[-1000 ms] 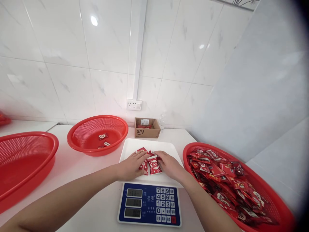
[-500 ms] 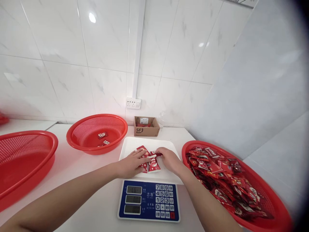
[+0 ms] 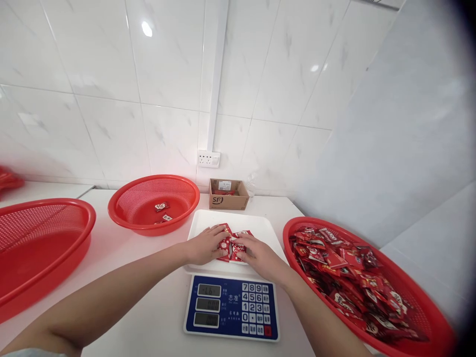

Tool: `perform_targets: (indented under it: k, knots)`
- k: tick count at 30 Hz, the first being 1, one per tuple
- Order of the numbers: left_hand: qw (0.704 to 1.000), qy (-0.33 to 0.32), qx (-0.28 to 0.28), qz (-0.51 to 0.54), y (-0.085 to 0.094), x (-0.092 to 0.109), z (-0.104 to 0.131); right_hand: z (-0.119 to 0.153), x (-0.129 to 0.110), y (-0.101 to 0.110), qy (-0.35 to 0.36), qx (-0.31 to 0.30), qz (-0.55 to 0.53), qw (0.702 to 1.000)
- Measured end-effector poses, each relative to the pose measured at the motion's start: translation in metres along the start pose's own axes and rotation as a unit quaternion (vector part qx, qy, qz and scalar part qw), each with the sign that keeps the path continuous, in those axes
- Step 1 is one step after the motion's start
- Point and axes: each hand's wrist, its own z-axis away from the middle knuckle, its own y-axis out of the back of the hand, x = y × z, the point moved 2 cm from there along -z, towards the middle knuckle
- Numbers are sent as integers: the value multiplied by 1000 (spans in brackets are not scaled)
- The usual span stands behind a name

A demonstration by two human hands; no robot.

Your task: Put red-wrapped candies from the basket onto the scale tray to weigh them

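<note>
On the white weighing pan (image 3: 197, 223) of a digital scale, two red-and-white snack packets lie side by side under my hands. My left hand (image 3: 205, 246) comes in from the left, its fingers and thumb closed round the left snack packet (image 3: 224, 244). From the other side, my right hand (image 3: 262, 257) bends its fingers over the right snack packet (image 3: 236, 252), with the thumb against its lower part. The fingers partly hide both packets. Below the hands is the scale's blue panel (image 3: 232, 310), with three displays and a keypad.
A red basket (image 3: 308, 220) heaped with red packets stands at the right. Behind the scale is a small cardboard box (image 3: 227, 202) with red packets inside. A red basket (image 3: 130, 225) at the back left holds a few small packets. Another red basket (image 3: 87, 228) is at far left.
The loose end my right hand pinched above the packet is no longer raised. That hand now lies lower over the right packet. My left hand's fingers have drawn in round the left packet.
</note>
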Motion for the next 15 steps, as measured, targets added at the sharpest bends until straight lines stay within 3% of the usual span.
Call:
perform_targets:
  k: [6, 11, 15]
  knots:
    - [1000, 19, 25, 2, 5, -3, -10, -4, 5, 1, -33, 28, 22, 999]
    - [993, 86, 78, -9, 9, -4, -7, 3, 11, 2, -61, 45, 52, 996]
    - [991, 109, 79, -9, 12, 0, -6, 5, 9, 2, -46, 40, 66, 996]
